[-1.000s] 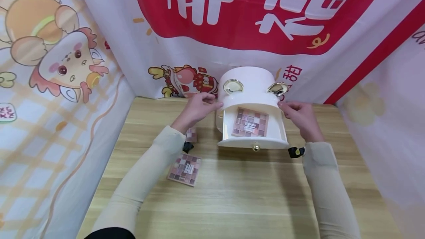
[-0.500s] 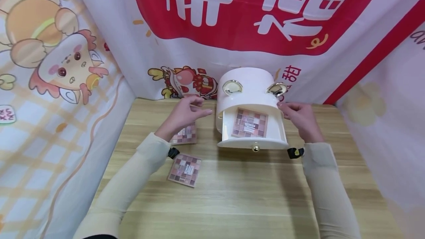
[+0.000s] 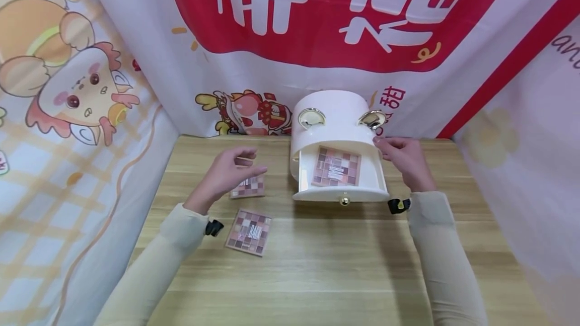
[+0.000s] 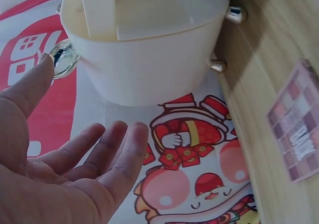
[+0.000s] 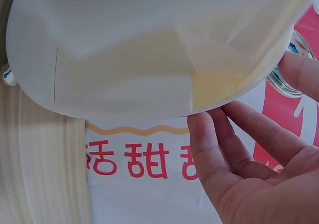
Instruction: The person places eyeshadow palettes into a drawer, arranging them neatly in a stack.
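Left hand (image 3: pixel 226 172) is hovering with fingers loose and spread, gripping nothing, just above the far eyeshadow palette (image 3: pixel 247 186) lying flat on the wooden table (image 3: pixel 317 265); a second palette (image 3: pixel 249 232) is lying nearer the person, beside the left wrist. Right hand (image 3: pixel 402 157) is resting straight, relaxed fingertips against the right side of the white storage box (image 3: pixel 335 114), holding nothing. The box's drawer (image 3: pixel 340 185) is standing pulled out, with a third palette (image 3: pixel 336 167) lying flat inside it. Judging risk: the right hand is only touching the box, not clamping it, so a push on the drawer front could slide the whole box toward the printed backdrop (image 3: pixel 317 24); the thin palette is lying flush on the wood, so fingers may be slipping over its edge rather than getting under it; and the left sleeve is passing close over the near palette and could drag it. Hard to read: the hand is covering part of the far palette; the wrist views are showing only the box's underside and two small knobs; whether the left fingers are actually touching the palette cannot be told.
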Available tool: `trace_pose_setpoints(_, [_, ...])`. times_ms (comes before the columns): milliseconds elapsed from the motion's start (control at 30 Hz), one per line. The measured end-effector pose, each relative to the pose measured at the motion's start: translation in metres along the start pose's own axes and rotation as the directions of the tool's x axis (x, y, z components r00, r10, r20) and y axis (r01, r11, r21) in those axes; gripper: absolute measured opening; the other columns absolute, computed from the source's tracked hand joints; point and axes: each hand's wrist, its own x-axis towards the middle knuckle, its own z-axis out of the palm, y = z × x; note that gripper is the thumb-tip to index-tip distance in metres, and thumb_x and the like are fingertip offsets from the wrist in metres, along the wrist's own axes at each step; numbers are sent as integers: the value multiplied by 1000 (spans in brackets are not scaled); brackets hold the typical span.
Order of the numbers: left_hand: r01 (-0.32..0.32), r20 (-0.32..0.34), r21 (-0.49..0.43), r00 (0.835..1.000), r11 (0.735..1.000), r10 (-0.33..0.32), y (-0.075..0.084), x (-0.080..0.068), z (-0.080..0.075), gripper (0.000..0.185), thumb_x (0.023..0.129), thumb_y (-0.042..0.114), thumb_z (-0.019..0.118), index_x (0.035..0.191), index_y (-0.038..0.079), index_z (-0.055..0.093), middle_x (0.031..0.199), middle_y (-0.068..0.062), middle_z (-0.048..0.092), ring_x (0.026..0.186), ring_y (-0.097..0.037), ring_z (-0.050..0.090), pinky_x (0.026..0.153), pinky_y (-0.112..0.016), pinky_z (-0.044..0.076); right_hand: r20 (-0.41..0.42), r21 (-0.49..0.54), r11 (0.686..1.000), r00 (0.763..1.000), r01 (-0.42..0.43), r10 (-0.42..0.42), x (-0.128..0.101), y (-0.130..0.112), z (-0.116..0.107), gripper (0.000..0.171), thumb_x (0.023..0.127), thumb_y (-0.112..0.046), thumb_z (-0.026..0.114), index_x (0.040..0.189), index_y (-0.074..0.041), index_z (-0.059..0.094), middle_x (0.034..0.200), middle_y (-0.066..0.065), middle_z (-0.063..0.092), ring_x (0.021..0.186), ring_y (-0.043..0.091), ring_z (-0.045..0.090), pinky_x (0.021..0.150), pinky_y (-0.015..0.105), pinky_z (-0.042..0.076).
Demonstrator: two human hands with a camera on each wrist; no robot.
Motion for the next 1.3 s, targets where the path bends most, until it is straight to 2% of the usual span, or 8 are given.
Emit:
trace_pose_setpoints(133, [8,3,-29,1000,1000,-8,-10,-8,-1,79,79,51,83,142,14,55,138,-5,57,118,-27,58,92,-44,55,4,4,1000,1000,-1,1,0,-2,1,66,93,-50,70,131,3,63,129,19,62,109,24,61,92,34,54])
trace_pose_setpoints(300, [51,22,7,998,999,-51,-24,-16,-1,82,77,51,85,143,13,55,131,-10,60,117,-30,58,92,-45,55,1,-3,1000,1000,-13,13,0,-4,2,66,92,-51,69,130,2,64,129,18,62,109,24,60,93,36,54])
trace_pose_setpoints(433, [87,50,29,995,996,-89,-42,-25,0,88,73,50,88,144,11,53,128,-15,60,116,-34,58,91,-44,56,4,6,999,999,-39,39,-1,-2,4,69,90,-55,70,131,0,63,129,15,62,110,24,60,96,39,53])
trace_pose_setpoints(700, [110,57,23,992,994,-111,-71,-40,5,98,68,44,92,147,7,47,138,-17,55,125,-38,53,100,-49,51,-5,22,1000,1000,2,-2,-4,3,3,68,91,-53,69,131,3,63,128,17,62,105,21,62,88,27,55])
trace_pose_setpoints(833, [72,101,75,992,995,-79,-82,-45,10,102,65,41,95,148,8,47,146,-14,51,130,-42,49,103,-54,47,-6,17,1000,1000,-4,4,-4,2,3,68,91,-53,69,131,2,63,128,17,62,107,22,62,89,29,55])
trace_pose_setpoints(1000, [-23,164,250,986,968,-19,-100,-48,17,112,57,36,98,151,9,44,152,-15,44,134,-45,43,106,-61,40,-11,9,1000,1000,-20,20,-3,0,4,69,91,-54,69,131,1,63,130,16,62,110,23,59,91,31,54])
trace_pose_setpoints(1167, [-67,204,339,979,938,-3,-120,-47,28,123,44,34,101,151,9,44,151,-14,45,137,-38,42,111,-58,36,-10,7,1000,1000,-26,26,-3,-1,3,69,91,-54,69,132,1,62,131,17,61,111,24,59,93,33,53])
trace_pose_setpoints(1300, [-110,231,367,973,924,24,-132,-47,36,128,39,31,103,150,5,43,150,-13,47,137,-35,42,114,-54,34,-11,7,1000,1000,-26,26,-2,-2,3,69,91,-54,68,134,0,61,131,17,60,112,25,60,95,35,53])
